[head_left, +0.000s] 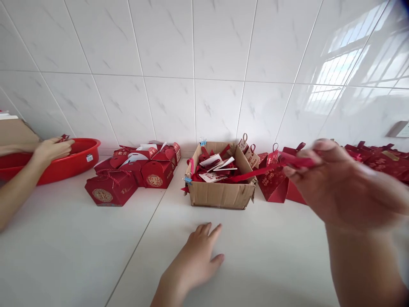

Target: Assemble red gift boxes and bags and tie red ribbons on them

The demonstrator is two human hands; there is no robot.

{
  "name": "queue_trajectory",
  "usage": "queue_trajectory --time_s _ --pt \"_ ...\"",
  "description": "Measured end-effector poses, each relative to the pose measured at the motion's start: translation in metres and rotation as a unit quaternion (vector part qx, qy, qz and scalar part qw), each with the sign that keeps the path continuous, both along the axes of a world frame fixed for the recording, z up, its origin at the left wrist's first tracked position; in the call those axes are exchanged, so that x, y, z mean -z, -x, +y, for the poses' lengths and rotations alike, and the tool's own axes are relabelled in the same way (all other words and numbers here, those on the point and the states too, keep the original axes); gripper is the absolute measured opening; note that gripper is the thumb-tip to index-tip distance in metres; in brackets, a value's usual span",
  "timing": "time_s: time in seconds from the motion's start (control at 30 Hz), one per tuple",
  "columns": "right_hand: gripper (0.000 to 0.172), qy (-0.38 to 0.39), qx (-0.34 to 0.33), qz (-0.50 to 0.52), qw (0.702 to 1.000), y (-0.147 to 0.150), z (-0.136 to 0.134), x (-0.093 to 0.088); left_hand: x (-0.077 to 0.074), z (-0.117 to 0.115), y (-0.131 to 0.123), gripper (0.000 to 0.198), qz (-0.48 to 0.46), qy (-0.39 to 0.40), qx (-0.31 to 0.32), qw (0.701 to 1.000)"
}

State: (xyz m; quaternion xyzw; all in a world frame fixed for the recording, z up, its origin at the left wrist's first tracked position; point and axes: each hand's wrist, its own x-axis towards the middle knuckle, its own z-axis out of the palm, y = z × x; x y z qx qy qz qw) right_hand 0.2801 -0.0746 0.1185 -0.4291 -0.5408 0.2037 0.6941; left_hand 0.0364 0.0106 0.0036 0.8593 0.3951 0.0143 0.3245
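Observation:
My right hand point(348, 187), raised at the right and partly blurred, pinches the end of a red ribbon point(255, 173). The ribbon runs left and down into an open cardboard box point(220, 196) at the middle. Inside that box lie more red ribbons and several white tags point(212, 177); blue binder clips point(188, 181) sit on its left edge. My left hand point(200, 256) rests on the white table in front of the box, fingers spread and holding nothing.
Red gift boxes point(111, 187) with gold print stand left of the cardboard box. More red boxes point(271, 179) line the right side, partly behind my hand. At the far left a co-worker's hand point(53, 151) is over a red basin point(76, 160). A tiled wall point(220, 42) closes the back.

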Motion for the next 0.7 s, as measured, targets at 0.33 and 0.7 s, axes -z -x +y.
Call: queue_trajectory --time_s 0.33,0.7 --pt "0.036 0.302 -0.054 -0.538 0.785 0.024 0.044 0.058 0.013 -0.002 -0.004 0.064 0.069 -0.049 0.04 0.996" --pt "0.022 0.29 0.161 -0.494 0.804 0.028 0.046 0.157 0.038 -0.044 0.023 0.058 0.039 -0.177 0.041 0.983"
